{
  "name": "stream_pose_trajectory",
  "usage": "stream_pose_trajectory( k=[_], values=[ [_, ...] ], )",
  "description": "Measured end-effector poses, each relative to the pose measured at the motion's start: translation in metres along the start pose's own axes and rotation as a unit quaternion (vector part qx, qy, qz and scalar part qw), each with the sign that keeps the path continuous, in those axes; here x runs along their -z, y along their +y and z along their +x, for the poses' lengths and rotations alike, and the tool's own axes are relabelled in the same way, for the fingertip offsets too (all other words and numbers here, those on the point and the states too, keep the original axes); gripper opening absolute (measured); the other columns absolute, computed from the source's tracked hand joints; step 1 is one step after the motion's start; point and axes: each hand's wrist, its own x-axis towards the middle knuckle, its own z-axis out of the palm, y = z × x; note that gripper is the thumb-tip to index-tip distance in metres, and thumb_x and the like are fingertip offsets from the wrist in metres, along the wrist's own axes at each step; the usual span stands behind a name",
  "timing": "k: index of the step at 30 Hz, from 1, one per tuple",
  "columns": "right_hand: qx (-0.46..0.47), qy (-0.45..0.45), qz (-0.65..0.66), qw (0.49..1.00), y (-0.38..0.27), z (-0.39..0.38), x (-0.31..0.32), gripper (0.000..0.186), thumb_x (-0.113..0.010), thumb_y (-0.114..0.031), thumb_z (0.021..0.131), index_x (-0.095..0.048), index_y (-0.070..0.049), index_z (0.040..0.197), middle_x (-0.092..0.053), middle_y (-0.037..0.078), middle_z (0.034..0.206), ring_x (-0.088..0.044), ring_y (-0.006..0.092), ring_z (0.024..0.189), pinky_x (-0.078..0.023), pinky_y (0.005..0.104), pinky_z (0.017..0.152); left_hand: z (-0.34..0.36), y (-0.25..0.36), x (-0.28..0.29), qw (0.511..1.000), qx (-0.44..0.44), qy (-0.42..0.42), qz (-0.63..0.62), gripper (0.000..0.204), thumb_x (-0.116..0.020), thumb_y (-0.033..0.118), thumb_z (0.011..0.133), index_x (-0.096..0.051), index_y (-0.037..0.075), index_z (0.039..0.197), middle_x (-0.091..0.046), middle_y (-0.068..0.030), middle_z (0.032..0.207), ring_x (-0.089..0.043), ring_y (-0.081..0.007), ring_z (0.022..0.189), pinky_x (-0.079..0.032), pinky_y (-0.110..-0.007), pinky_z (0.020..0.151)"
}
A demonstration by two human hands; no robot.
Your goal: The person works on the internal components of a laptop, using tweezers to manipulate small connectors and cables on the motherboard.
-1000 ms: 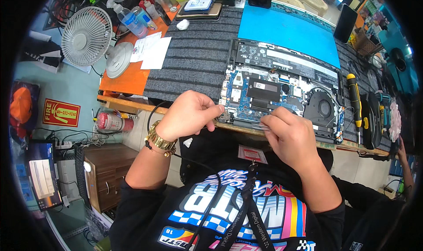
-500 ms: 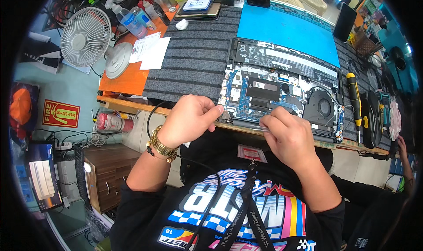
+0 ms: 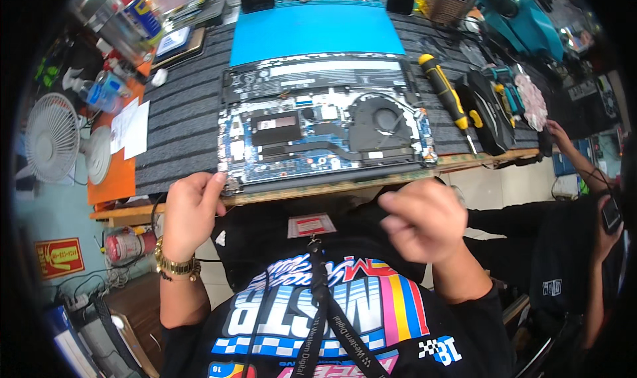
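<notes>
An opened laptop base (image 3: 312, 174) lies on the bench with its insides bare. A long black battery (image 3: 318, 77) runs along its far side, and a round black fan (image 3: 383, 119) sits at its right. My left hand (image 3: 189, 209) is at the laptop's near left corner, its fingers curled and its thumb on the corner. Off the near edge, toward the right, my right hand (image 3: 428, 219) hangs apart from the laptop. Its fingers are bent and smeared by motion, so whatever they may hold cannot be made out.
Right of the laptop lie a yellow-and-black screwdriver (image 3: 443, 93), a black case-like tool (image 3: 484, 109) and a pink cloth (image 3: 531, 101). A blue mat (image 3: 315, 33) is behind it. Papers (image 3: 133, 127) and a white fan (image 3: 53, 137) stand left. Another person's hand (image 3: 561, 136) reaches the bench's right end.
The view has turned, so the bench sits further left in it. My right hand has drawn back from the laptop's near edge toward the right. My left hand stays at the corner.
</notes>
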Motion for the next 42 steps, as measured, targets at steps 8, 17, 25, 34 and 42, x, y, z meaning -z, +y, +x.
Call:
stream_pose_trajectory(
  k=[8, 17, 25, 34, 42],
  values=[
    [-0.371, 0.112, 0.078, 0.919, 0.068, -0.060, 0.040, 0.021, -0.081, 0.002, 0.104, -0.082, 0.007, 0.125, -0.077, 0.006, 0.116, -0.060, 0.0051, 0.083, -0.046, 0.0239, 0.071, -0.002, 0.002, -0.010, 0.994, -0.056, 0.047, 0.081, 0.051, -0.061, 0.027, 0.124, -0.068, -0.003, 0.083, -0.067, -0.0185, 0.063, -0.070, -0.0392, 0.060, -0.052, -0.051, 0.063],
    [-0.333, 0.050, 0.090, 0.937, 0.058, -0.068, 0.030, 0.021, -0.084, -0.001, 0.102, -0.085, 0.007, 0.122, -0.080, 0.008, 0.107, -0.059, 0.0079, 0.076, -0.046, 0.0271, 0.067, 0.012, -0.013, -0.005, 0.971, -0.044, 0.148, 0.182, 0.050, -0.063, 0.029, 0.123, -0.075, -0.006, 0.089, -0.069, -0.0270, 0.070, -0.071, -0.0492, 0.068, -0.053, -0.056, 0.066],
    [-0.410, -0.030, 0.129, 0.902, 0.078, -0.044, 0.047, 0.021, -0.087, -0.016, 0.102, -0.085, 0.004, 0.105, -0.077, 0.009, 0.086, -0.064, 0.0124, 0.072, -0.051, 0.0332, 0.068, 0.001, 0.022, 0.010, 0.947, -0.092, 0.189, 0.241, 0.047, -0.076, 0.031, 0.117, -0.073, -0.006, 0.088, -0.067, -0.0182, 0.069, -0.069, -0.0310, 0.063, -0.050, -0.045, 0.062],
    [-0.466, -0.156, 0.108, 0.864, 0.087, -0.012, 0.056, 0.026, -0.092, -0.020, 0.100, -0.083, 0.004, 0.094, -0.074, 0.000, 0.076, -0.062, 0.0057, 0.072, -0.050, 0.0299, 0.064, -0.006, 0.111, -0.087, 0.907, -0.420, 0.033, 0.022, 0.020, -0.095, 0.014, 0.095, -0.076, 0.007, 0.093, -0.071, -0.0070, 0.081, -0.068, -0.0273, 0.070, -0.052, -0.041, 0.067],
    [-0.472, -0.138, 0.150, 0.858, 0.087, -0.015, 0.052, 0.025, -0.093, -0.018, 0.099, -0.081, 0.003, 0.093, -0.073, -0.001, 0.078, -0.062, 0.0052, 0.074, -0.052, 0.0288, 0.066, 0.016, 0.141, -0.144, 0.841, -0.540, 0.036, 0.022, 0.021, -0.096, 0.017, 0.087, -0.082, 0.012, 0.102, -0.066, -0.0024, 0.095, -0.063, -0.0276, 0.089, -0.046, -0.044, 0.083]
  ],
)
